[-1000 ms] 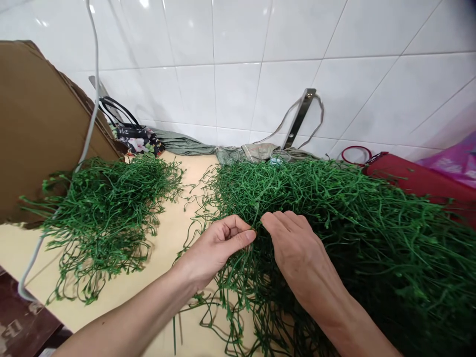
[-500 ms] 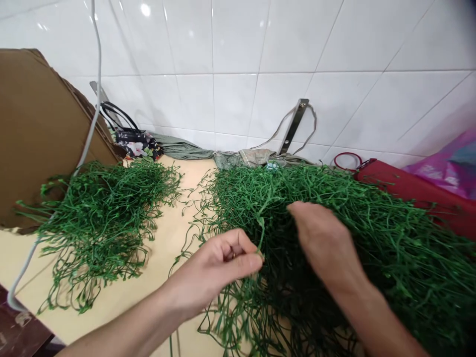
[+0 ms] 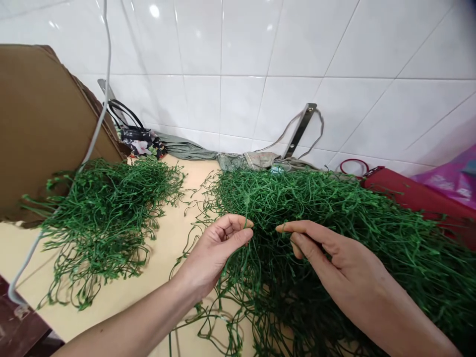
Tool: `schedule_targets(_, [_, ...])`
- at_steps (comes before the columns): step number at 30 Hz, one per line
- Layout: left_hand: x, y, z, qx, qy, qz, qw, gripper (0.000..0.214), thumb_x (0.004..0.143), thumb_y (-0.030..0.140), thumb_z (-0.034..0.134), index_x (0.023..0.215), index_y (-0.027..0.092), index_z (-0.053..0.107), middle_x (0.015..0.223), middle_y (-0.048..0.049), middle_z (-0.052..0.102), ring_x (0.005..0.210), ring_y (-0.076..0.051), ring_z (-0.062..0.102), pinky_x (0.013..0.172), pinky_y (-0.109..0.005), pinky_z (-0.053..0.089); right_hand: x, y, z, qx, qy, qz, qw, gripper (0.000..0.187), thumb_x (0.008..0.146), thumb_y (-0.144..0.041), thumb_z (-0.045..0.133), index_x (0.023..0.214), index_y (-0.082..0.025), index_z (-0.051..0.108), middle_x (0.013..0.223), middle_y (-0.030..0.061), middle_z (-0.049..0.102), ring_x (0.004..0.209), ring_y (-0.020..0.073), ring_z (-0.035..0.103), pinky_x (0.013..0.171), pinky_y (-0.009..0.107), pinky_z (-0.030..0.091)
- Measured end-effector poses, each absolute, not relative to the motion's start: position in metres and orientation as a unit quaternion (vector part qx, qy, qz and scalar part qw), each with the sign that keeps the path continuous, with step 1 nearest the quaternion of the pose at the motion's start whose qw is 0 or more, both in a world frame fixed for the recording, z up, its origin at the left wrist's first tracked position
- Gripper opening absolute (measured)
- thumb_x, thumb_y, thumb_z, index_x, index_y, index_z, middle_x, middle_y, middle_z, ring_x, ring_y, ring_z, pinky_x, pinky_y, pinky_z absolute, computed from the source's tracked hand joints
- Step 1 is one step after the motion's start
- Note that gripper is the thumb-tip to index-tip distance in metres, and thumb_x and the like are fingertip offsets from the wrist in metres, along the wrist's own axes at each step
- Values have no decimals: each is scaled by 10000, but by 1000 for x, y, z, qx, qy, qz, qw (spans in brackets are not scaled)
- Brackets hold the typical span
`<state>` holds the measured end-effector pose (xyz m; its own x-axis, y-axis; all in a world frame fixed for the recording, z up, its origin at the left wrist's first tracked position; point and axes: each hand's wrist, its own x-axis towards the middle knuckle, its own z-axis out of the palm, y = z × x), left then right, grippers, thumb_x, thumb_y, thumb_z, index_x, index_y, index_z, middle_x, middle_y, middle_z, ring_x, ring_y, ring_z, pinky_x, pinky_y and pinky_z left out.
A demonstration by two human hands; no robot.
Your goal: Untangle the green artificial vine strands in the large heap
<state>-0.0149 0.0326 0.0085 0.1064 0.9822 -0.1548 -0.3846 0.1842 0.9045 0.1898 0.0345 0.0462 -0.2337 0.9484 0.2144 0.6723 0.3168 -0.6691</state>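
A person's left hand (image 3: pixel 213 253) and right hand (image 3: pixel 336 263) meet at the near edge of a heap of artificial vines (image 3: pixel 316 201) on a cream table (image 3: pixel 163 248). The left thumb and forefinger close on a thin stem (image 3: pixel 246 213) that rises from the fingertips into the heap, while loose strands hang past the palm toward the table edge. The right forefinger (image 3: pixel 295 227) stretches left toward that stem, its tip just apart from the left fingertips, with the thumb tucked beneath; whether it has hold of a strand cannot be told. The heap's long axis runs from near the wall down to the right, so it lies ahead of the left hand and mostly under the right, the nearer hand to its bulk. A smaller pile of vines (image 3: pixel 100 223) sits well apart on the left, beside a cardboard sheet (image 3: pixel 44 134). A tile wall (image 3: pixel 238 89) rises behind, with a floral bag (image 3: pixel 139 142), a grey-green cloth (image 3: pixel 186 149), a red case (image 3: pixel 416 198) and a pink plastic bag (image 3: pixel 451 182) along its foot.
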Motion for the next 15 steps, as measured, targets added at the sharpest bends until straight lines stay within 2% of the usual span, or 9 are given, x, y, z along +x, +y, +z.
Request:
schedule_targets(6, [-11, 28, 14, 376, 395, 521, 656, 273, 811, 397, 812, 887, 182, 664, 730, 24, 627, 717, -122, 550, 720, -239, 394, 182, 35, 53, -541, -717, 319, 304, 250, 916, -409, 494, 846, -251, 674, 663, -32, 650, 588, 152, 573, 549, 252, 448])
schedule_targets(15, [-7, 29, 9, 424, 382, 515, 639, 304, 761, 400, 849, 917, 164, 739, 665, 50, 547, 626, -91, 431, 612, -224, 323, 165, 34, 41, -545, -708, 348, 284, 262, 893, -423, 509, 722, -246, 599, 646, -28, 625, 576, 157, 532, 539, 271, 385])
